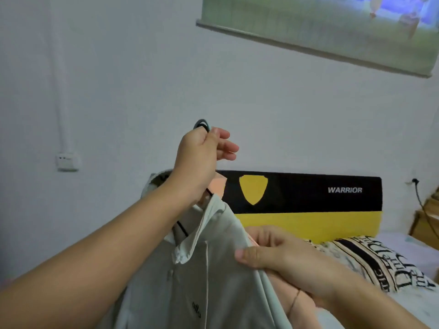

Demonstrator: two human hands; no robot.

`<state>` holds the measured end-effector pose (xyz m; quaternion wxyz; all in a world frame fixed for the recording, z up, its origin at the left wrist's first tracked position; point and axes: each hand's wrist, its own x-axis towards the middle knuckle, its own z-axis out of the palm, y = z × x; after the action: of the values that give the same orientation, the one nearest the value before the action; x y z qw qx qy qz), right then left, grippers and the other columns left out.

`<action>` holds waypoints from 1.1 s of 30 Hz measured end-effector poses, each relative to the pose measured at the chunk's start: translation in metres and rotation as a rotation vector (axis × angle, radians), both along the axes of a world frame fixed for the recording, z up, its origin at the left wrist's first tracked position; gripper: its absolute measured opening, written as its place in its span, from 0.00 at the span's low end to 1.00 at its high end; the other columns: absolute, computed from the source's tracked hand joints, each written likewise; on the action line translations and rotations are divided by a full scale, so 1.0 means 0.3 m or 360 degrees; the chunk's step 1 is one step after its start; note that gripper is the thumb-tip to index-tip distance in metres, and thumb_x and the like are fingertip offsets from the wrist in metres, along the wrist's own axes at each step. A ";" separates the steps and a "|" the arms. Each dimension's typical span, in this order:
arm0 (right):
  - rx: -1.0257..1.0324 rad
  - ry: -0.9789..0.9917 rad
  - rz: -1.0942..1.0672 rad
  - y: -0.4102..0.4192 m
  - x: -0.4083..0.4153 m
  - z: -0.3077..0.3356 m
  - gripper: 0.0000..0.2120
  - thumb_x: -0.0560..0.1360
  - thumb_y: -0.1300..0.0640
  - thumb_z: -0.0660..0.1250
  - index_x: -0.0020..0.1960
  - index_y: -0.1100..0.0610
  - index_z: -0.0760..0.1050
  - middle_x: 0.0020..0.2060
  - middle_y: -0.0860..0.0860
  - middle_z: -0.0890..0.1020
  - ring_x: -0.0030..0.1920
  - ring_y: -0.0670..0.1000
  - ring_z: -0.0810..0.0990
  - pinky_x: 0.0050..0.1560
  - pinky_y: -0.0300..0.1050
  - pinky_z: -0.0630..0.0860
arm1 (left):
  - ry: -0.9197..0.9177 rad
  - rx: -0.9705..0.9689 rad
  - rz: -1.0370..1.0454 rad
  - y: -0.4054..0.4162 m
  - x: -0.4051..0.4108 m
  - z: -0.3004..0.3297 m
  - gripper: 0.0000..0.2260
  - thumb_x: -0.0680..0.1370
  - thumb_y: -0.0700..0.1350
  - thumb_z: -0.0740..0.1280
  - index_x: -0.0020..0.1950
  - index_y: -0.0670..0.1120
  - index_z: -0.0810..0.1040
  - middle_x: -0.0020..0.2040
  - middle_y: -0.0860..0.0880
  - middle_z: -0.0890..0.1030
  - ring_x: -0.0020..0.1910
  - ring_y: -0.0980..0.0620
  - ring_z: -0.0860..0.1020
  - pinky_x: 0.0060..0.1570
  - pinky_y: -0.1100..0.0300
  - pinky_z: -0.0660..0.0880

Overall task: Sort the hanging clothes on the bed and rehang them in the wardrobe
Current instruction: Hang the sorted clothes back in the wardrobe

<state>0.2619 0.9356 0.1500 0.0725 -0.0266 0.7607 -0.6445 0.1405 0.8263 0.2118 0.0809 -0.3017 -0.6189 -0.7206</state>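
A pale grey hooded top (213,269) hangs from dark hanger hooks (202,124) held up over the bed (403,252). The left hand (202,153) pinches the hooks with the outer fingers loose; the right hand (280,257) grips the top's shoulder, a peach garment (297,298) behind. Sorting appears under way; no wardrobe is in sight, so rehanging seemingly remains.

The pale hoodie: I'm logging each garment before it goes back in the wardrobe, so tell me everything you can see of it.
The hoodie is pale grey-green, of thin smooth fabric, with a hood, a white drawcord and small dark chest lettering. It hangs upright on a dark hanger, over a peach garment behind it. The left hand grips the hanger hooks above; the right hand pinches the hoodie's shoulder seam. It is held in the air before the bed's headboard; its lower part is out of view.
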 end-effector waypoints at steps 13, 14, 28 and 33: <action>-0.0335 0.0196 0.0629 -0.350 0.032 -0.106 0.09 0.67 0.61 0.65 0.43 0.59 0.82 0.42 0.61 0.84 0.42 0.57 0.82 0.46 0.47 0.79 | -0.0269 -0.0645 0.1180 -0.462 0.259 -0.153 0.19 0.79 0.51 0.58 0.67 0.43 0.63 0.57 0.50 0.76 0.54 0.55 0.76 0.54 0.61 0.70; -0.0349 0.0188 0.0657 -0.378 0.034 -0.109 0.10 0.66 0.61 0.65 0.45 0.61 0.82 0.44 0.64 0.83 0.43 0.59 0.82 0.47 0.49 0.78 | -0.0305 -0.0777 0.1348 -0.498 0.288 -0.180 0.22 0.79 0.54 0.59 0.68 0.44 0.62 0.63 0.49 0.72 0.62 0.50 0.71 0.60 0.57 0.67; -0.0256 0.0274 0.1179 -0.918 0.040 -0.173 0.10 0.73 0.66 0.63 0.49 0.55 0.78 0.39 0.48 0.84 0.44 0.44 0.83 0.43 0.36 0.75 | -0.0820 -0.0221 0.1168 -0.896 0.592 -0.340 0.08 0.77 0.44 0.64 0.54 0.44 0.75 0.40 0.47 0.79 0.33 0.59 0.77 0.28 0.69 0.71; -0.0161 0.0321 0.1252 -1.105 0.006 -0.184 0.17 0.64 0.59 0.63 0.52 0.54 0.79 0.42 0.46 0.84 0.45 0.41 0.82 0.44 0.34 0.74 | -0.0747 0.0123 0.1097 -1.067 0.593 -0.370 0.07 0.77 0.39 0.64 0.54 0.46 0.76 0.45 0.41 0.82 0.43 0.50 0.82 0.40 0.61 0.79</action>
<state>0.2638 0.6041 0.0948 0.2372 -0.3820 0.6631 -0.5984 0.3183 0.5060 0.1009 0.1853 0.0986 -0.6578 -0.7233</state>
